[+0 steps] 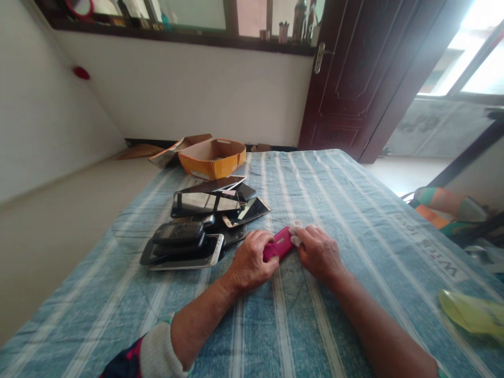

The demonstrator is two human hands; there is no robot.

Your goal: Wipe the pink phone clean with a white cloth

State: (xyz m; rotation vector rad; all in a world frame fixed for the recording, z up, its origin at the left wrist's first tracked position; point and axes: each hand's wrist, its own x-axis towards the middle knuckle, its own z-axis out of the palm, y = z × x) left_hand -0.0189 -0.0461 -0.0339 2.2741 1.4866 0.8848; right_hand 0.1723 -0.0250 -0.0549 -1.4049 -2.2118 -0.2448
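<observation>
A pink mobile phone (281, 242) lies tilted on the blue striped cloth, its back with a light logo facing up. My left hand (254, 258) grips the phone's near left end between thumb and fingers. In my right hand (319, 252) is a crumpled white tissue (295, 229), pinched and pressed against the phone's far right end. Just left of my left hand is a heap of several mobile phones, among them a black keypad phone (179, 232), a white-edged phone (214, 252) and a dark glossy smartphone (207, 203).
An open orange cardboard box (212, 165) stands at the far edge, behind the phones. On the right of the striped cloth (366, 294) lies a yellow-green translucent item (472, 312). Beyond are a dark red door (354, 73) and a sill with cups and bottles.
</observation>
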